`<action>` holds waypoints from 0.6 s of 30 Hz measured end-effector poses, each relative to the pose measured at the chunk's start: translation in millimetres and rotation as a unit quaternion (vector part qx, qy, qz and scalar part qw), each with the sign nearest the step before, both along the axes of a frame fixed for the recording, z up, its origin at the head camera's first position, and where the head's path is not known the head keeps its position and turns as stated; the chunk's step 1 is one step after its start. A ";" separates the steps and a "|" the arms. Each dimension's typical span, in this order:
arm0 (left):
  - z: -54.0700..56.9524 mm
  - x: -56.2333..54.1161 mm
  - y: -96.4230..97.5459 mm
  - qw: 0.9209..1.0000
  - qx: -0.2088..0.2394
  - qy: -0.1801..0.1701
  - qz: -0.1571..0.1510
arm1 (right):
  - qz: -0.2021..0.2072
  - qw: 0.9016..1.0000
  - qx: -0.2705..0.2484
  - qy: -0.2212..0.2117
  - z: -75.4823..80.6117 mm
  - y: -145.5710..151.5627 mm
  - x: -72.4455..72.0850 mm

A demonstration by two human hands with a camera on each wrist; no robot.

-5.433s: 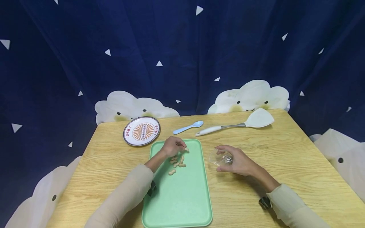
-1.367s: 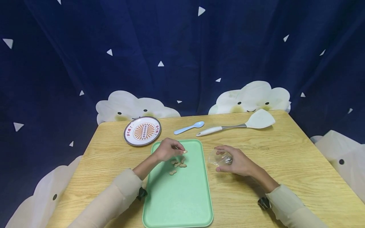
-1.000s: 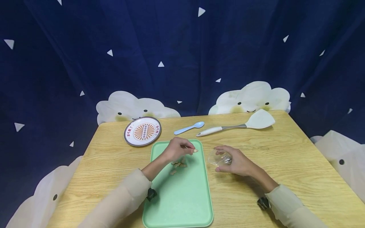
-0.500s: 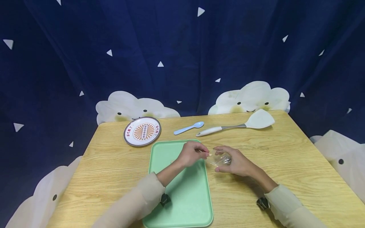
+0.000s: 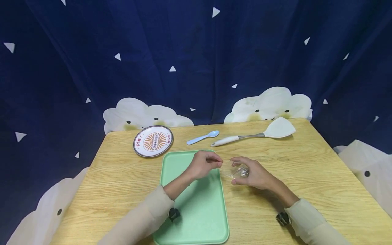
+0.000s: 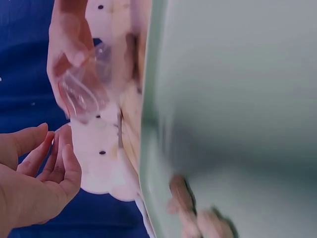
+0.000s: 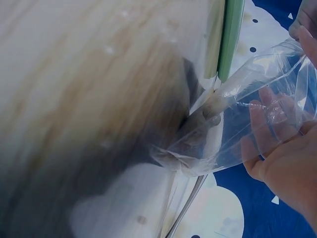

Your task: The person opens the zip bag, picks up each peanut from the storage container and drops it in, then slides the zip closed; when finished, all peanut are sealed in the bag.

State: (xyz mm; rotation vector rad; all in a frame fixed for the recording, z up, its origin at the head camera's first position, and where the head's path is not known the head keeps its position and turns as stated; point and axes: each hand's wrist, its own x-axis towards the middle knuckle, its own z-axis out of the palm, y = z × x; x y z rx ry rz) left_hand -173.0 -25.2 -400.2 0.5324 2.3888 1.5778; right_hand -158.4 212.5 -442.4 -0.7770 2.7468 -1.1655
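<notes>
My right hand (image 5: 258, 174) holds a clear plastic bag (image 5: 242, 172) by its mouth, above the table just right of the green tray (image 5: 205, 214). In the right wrist view the bag hangs with a peanut (image 7: 213, 110) showing through its film. My left hand (image 5: 200, 166) hovers over the tray's right edge, beside the bag's mouth. Its thumb and fingers are loosely bent with no peanut seen between them. Several peanuts (image 6: 208, 223) lie on the tray in the left wrist view, blurred; in the head view the left hand and arm hide them.
A white plate (image 5: 141, 145) with a printed pattern lies at the back left of the wooden table (image 5: 306, 177). Behind the tray is a blue spoon (image 5: 202, 137). A white spatula (image 5: 278, 128) lies at the back right, its handle toward the spoon. A dark blue curtain (image 5: 196, 51) hangs behind.
My left hand carried a peanut from the tray rightward to the bag's mouth, let it go, and drew back slightly. The right hand has kept the bag in almost the same place.
</notes>
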 end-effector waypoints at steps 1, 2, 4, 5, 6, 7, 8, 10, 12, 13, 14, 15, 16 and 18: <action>0.2 -0.9 -4.1 1.000 -0.001 0.002 0.002 | 0.001 1.000 -0.002 0.001 0.1 -0.1 0.0; 0.2 -1.9 -8.3 1.000 -0.001 0.005 0.005 | 0.001 1.000 -0.002 0.003 0.1 -0.3 0.0; -0.9 -4.0 -16.7 1.000 -0.002 0.011 0.012 | 0.002 1.000 -0.004 0.005 0.2 -0.5 0.0; -1.8 -5.1 -20.8 1.000 -0.006 0.014 0.017 | 0.001 1.000 -0.003 0.006 0.1 -0.5 0.0; -2.9 -5.9 -25.0 1.000 -0.009 0.018 0.021 | 0.001 1.000 -0.002 0.006 0.1 -0.5 0.0; -4.2 -6.7 -29.0 0.999 -0.015 0.018 0.026 | 0.000 1.000 -0.001 0.006 0.1 -0.5 0.0; -5.7 -7.4 -33.0 0.999 -0.019 0.020 0.031 | -0.001 1.000 0.000 0.006 0.2 -0.6 0.1; -9.1 -8.6 -40.5 0.999 -0.031 0.019 0.040 | -0.002 1.000 0.001 0.005 0.2 -0.5 0.2; -12.8 -9.5 -47.5 0.998 -0.039 0.019 0.046 | -0.003 1.000 0.001 0.003 0.3 -0.3 0.4; -14.7 -10.1 -50.8 0.998 -0.041 0.017 0.050 | -0.003 1.000 0.001 0.002 0.4 -0.2 0.5; -16.7 -10.7 -54.2 0.997 -0.043 0.020 0.053 | -0.003 1.000 0.001 0.001 0.4 -0.2 0.5; -18.4 -11.3 -57.5 0.997 -0.046 0.019 0.057 | -0.003 1.000 0.000 0.001 0.6 -0.1 0.5; -19.5 -11.4 -60.7 0.997 -0.049 0.019 0.060 | -0.003 1.000 0.001 0.000 0.8 -0.1 0.5; -21.3 -12.1 -66.8 0.996 -0.054 0.019 0.065 | -0.005 1.000 0.002 -0.001 1.0 0.0 0.6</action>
